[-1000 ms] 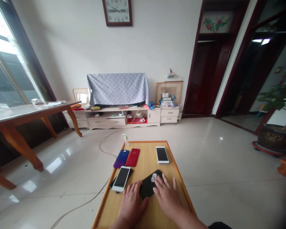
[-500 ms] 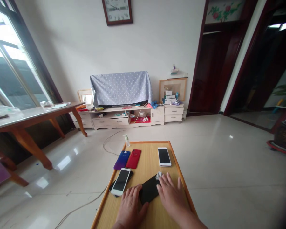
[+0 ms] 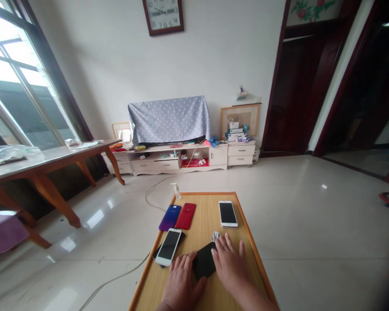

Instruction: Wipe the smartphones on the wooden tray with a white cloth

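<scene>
Head | black phone (image 3: 204, 261): between left hand (image 3: 180, 280), right hand (image 3: 231, 265) | left: gripping it | right: spread, touching cloth (image 3: 215, 236)

Wall clock (image 3: 164, 14): mounted high before me | spotted cloth (image 3: 170, 120): draped above low white cabinet (image 3: 157, 166) | stacked boxes (image 3: 234, 133): before framed picture (image 3: 253, 115) | cable (image 3: 107, 283): loose on tiled floor (image 3: 311, 220)

Left hand (image 3: 181, 276) bare, wrist (image 3: 169, 302) bare down to the near edge of view. Right hand (image 3: 231, 264) bare too, forearm (image 3: 256, 297) uncovered as far as it shows. Fingers (image 3: 228, 242) look fairly short, tips rounded; finer detail too small to make out.
</scene>
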`<state>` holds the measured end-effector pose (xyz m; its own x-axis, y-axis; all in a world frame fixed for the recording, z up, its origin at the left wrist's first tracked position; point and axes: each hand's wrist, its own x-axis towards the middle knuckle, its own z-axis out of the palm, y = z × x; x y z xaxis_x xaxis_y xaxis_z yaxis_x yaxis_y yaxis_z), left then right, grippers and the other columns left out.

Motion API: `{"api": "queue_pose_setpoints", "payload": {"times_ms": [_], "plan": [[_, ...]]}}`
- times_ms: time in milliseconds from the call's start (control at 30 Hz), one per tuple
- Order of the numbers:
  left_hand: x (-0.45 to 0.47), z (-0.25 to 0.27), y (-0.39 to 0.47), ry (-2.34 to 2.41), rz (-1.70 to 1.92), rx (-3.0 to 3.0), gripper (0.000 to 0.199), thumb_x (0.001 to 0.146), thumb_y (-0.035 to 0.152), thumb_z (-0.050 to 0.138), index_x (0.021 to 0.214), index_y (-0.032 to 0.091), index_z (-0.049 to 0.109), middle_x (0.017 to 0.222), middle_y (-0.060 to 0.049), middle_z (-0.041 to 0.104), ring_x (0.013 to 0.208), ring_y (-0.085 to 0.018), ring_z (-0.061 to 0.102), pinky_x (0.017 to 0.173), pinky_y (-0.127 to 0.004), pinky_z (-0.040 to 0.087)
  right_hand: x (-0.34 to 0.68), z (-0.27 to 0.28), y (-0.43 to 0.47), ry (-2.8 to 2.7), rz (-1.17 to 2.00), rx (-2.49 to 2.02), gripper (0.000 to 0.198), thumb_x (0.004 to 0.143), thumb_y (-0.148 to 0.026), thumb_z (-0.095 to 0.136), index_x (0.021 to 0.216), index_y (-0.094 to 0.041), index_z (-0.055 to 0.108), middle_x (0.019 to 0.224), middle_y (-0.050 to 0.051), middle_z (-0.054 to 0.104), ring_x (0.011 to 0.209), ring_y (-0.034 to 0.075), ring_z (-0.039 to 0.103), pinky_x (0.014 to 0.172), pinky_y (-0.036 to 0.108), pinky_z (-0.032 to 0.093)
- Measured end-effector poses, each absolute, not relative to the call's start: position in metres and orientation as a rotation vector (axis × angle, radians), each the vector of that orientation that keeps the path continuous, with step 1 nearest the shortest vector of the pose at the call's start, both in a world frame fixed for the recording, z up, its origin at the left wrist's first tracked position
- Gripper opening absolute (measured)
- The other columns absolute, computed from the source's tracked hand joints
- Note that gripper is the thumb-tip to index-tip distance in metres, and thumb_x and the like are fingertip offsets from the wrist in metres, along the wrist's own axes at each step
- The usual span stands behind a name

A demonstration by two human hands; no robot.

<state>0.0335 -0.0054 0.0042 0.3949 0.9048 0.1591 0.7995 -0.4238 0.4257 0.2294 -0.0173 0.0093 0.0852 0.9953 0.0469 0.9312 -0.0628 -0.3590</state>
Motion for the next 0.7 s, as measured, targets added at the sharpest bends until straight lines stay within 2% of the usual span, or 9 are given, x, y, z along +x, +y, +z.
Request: {"api": "queue_pose_setpoints", "payload": {"times_ms": [167, 233, 400, 467, 600, 700], "plan": [[0.035, 0.008, -0.006, 1.464, 0.529, 2.373, 0.056, 0.083, 0.040, 0.059, 0.137, 0.026, 0.053, 0.136, -0.008, 0.062, 0.127, -0.029, 0.054, 0.113, -0.048, 0.036, 0.210, 0.003, -0.026, -2.091, 0.443, -1.781, 0.053, 0.105, -0.053, 0.018, 0.154, -0.038, 0.033, 0.159, -0.004, 0.035, 0.152, 0.025, 0.021, 0.121, 0.063, -0.002], [0.034, 0.008, -0.006, 1.471, 0.530, 2.368, 0.058, 0.081, 0.040, 0.061, 0.137, 0.026, 0.053, 0.136, -0.009, 0.062, 0.127, -0.029, 0.054, 0.112, -0.048, 0.036, 0.215, 0.004, -0.023, -2.059, 0.408, -1.851, 0.053, 0.105, -0.052, 0.018, 0.153, -0.037, 0.036, 0.159, -0.002, 0.036, 0.152, 0.027, 0.021, 0.120, 0.064, -0.003], [0.034, 0.009, -0.007, 1.512, 0.513, 2.356, 0.066, 0.076, 0.041, 0.065, 0.138, 0.023, 0.052, 0.136, -0.009, 0.062, 0.128, -0.030, 0.051, 0.115, -0.048, 0.034, 0.237, 0.006, -0.014, -1.899, 0.273, -2.147, 0.060, 0.103, -0.050, 0.020, 0.153, -0.024, 0.039, 0.160, 0.004, 0.033, 0.153, 0.033, 0.015, 0.116, 0.071, -0.006], [0.035, 0.010, -0.008, 1.515, 0.501, 2.354, 0.065, 0.076, 0.041, 0.065, 0.137, 0.023, 0.052, 0.135, -0.009, 0.062, 0.128, -0.029, 0.051, 0.114, -0.046, 0.034, 0.230, 0.005, -0.024, -1.938, 0.312, -2.079, 0.059, 0.103, -0.052, 0.021, 0.153, -0.025, 0.038, 0.161, 0.003, 0.031, 0.153, 0.032, 0.015, 0.117, 0.069, -0.006], [0.037, 0.014, -0.009, 1.525, 0.491, 2.346, 0.059, 0.077, 0.036, 0.061, 0.134, 0.025, 0.054, 0.133, -0.008, 0.063, 0.125, -0.028, 0.053, 0.112, -0.045, 0.036, 0.210, 0.005, -0.048, -2.106, 0.460, -1.787, 0.054, 0.104, -0.053, 0.021, 0.153, -0.036, 0.035, 0.159, -0.004, 0.032, 0.152, 0.026, 0.020, 0.120, 0.064, -0.006], [0.037, 0.013, -0.011, 1.521, 0.512, 2.350, 0.060, 0.077, 0.038, 0.063, 0.135, 0.025, 0.054, 0.134, -0.008, 0.063, 0.126, -0.029, 0.052, 0.113, -0.046, 0.035, 0.223, 0.011, -0.047, -2.063, 0.418, -1.899, 0.055, 0.104, -0.053, 0.020, 0.152, -0.035, 0.040, 0.158, -0.003, 0.036, 0.152, 0.029, 0.019, 0.119, 0.067, -0.004]]}}
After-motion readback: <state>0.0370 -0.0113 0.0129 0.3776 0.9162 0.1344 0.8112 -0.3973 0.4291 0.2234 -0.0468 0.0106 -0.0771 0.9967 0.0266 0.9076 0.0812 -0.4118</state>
